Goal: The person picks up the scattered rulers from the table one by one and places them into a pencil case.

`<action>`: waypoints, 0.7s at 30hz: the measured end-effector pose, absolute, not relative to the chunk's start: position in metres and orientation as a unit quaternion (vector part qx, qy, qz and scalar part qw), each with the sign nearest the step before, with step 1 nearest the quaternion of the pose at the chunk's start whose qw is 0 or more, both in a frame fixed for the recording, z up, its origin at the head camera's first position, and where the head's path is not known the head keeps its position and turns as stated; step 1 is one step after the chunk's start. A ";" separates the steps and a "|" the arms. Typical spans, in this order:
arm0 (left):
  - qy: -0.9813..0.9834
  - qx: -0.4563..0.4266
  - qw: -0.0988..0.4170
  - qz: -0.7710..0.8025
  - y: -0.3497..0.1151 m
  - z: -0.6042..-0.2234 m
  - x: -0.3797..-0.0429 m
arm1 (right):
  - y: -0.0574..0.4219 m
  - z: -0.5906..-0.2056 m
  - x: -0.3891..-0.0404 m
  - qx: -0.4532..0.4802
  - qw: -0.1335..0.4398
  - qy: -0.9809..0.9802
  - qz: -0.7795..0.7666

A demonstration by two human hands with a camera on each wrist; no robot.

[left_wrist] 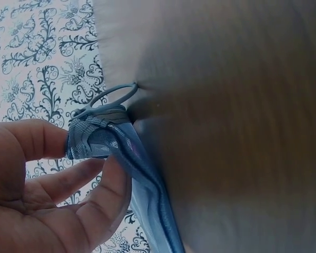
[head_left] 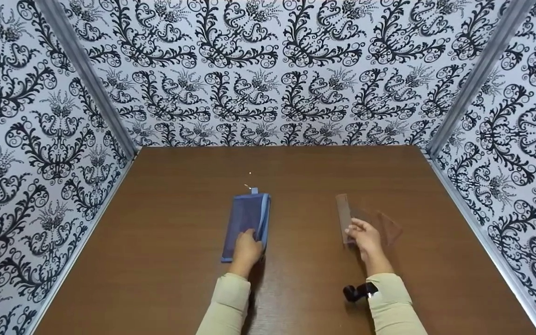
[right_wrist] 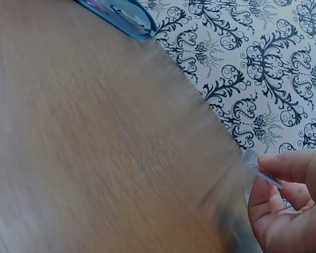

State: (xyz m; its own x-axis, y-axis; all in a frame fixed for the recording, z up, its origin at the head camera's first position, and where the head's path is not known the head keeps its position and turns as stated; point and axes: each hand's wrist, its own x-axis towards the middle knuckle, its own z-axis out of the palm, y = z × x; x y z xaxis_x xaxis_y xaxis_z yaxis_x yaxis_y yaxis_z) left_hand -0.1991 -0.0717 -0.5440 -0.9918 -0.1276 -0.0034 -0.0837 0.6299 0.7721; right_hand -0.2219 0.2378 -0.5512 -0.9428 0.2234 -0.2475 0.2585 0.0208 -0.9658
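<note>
My left hand (head_left: 248, 250) grips the near right edge of a blue mesh zip pouch (head_left: 248, 211), which lies lengthwise on the table. In the left wrist view, thumb and fingers hold the pouch's edge (left_wrist: 152, 200) apart, and a loop shows at its far end. To the right, my right hand (head_left: 369, 239) pinches a clear ruler (head_left: 343, 211) along its side, thumb against fingers. The right wrist view shows the ruler (right_wrist: 262, 173) nearly edge-on. Just right of that hand is a transparent reddish set square (head_left: 391, 228); part of it is hidden.
The brown wooden table (head_left: 305, 279) is bounded by patterned walls (head_left: 268, 93) at the back and both sides. A black wrist camera (head_left: 360, 292) sits at my right cuff. A small white zip pull (head_left: 248, 186) lies by the pouch's far end.
</note>
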 end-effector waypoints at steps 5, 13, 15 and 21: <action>-0.903 0.055 0.035 -0.424 -0.070 -0.545 -0.198 | 0.233 -0.550 -0.223 0.169 0.014 0.700 -0.694; -0.902 0.061 0.037 -0.425 -0.070 -0.544 -0.197 | 0.224 -0.549 -0.226 0.165 0.024 0.698 -0.697; -0.902 0.062 0.034 -0.426 -0.070 -0.544 -0.197 | 0.222 -0.549 -0.227 0.164 0.027 0.701 -0.693; -0.901 0.060 0.036 -0.428 -0.072 -0.544 -0.198 | 0.216 -0.547 -0.230 0.161 0.029 0.695 -0.700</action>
